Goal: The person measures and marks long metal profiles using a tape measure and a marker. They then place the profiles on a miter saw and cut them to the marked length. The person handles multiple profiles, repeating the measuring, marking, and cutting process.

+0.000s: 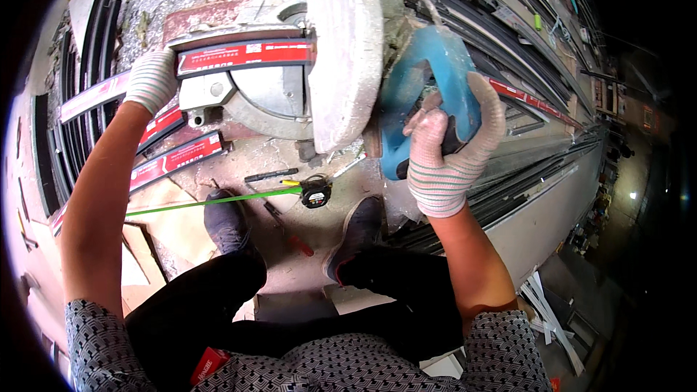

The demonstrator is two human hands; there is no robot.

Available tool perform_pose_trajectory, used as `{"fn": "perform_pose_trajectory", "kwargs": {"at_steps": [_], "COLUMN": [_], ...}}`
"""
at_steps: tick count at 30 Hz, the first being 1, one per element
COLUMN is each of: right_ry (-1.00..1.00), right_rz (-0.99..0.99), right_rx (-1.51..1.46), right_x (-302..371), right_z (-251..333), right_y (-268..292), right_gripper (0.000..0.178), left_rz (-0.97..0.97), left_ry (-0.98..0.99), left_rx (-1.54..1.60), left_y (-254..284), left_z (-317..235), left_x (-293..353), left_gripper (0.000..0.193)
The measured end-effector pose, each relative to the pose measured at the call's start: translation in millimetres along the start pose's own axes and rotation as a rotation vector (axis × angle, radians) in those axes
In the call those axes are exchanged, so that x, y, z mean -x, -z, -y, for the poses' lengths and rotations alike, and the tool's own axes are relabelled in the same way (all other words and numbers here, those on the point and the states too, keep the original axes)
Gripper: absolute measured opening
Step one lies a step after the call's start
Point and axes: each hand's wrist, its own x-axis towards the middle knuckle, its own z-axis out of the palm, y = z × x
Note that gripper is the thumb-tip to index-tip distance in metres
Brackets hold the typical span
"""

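Workshop floor [335,303], pale and dusty, is spreading under the whole scene; grey-white debris [174,0] is littering it at upper left. Mitre saw, white guard [347,51] and blue handle [428,58], is standing at upper centre. One red-labelled strip [247,56], dark-edged, is lying across the saw's metal base [272,94], left of the guard. Left hand [151,78], in a striped white glove, is closing on that strip near its left end; right hand [446,170], gloved likewise, is curling around the blue handle. Further labelled strips [178,161] are lying at left, below the held piece. Dark lengths [94,36] are running down the upper left; more dark lengths [508,199] are stacking up along the right. One tape measure [316,194], black, is resting at centre, its green blade [210,203] extending leftward; one black pen [271,175] is lying just above the blade. Cardboard [178,221] is covering floor at lower left. White strips [548,312] are heaping at lower right, where the room is darkening.
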Motion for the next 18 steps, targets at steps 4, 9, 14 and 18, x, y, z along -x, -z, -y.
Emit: {"fn": "perform_pose_trajectory", "kwargs": {"at_steps": [4,9,14,18], "right_ry": [0.071,0.053,0.055,0.044], "right_rz": [0.019,0.003,-0.004,-0.002], "right_rx": [0.057,0.014,-0.001,-0.015], "right_x": [2,4,7,11], "right_z": [-3,-6,-4,-2], "right_y": [1,0,-4,-5], "right_gripper": [0.056,0.058,0.058,0.058], "left_rz": [-0.02,-0.021,0.017,0.014], "left_ry": [-0.029,-0.037,-0.028,-0.029], "left_rx": [0.004,-0.007,-0.004,-0.005], "left_y": [0,-4,-2,1], "left_z": [-2,1,4,-1], "left_x": [-1,0,-1,-2], "left_gripper": [0.012,0.013,0.014,0.015]}}
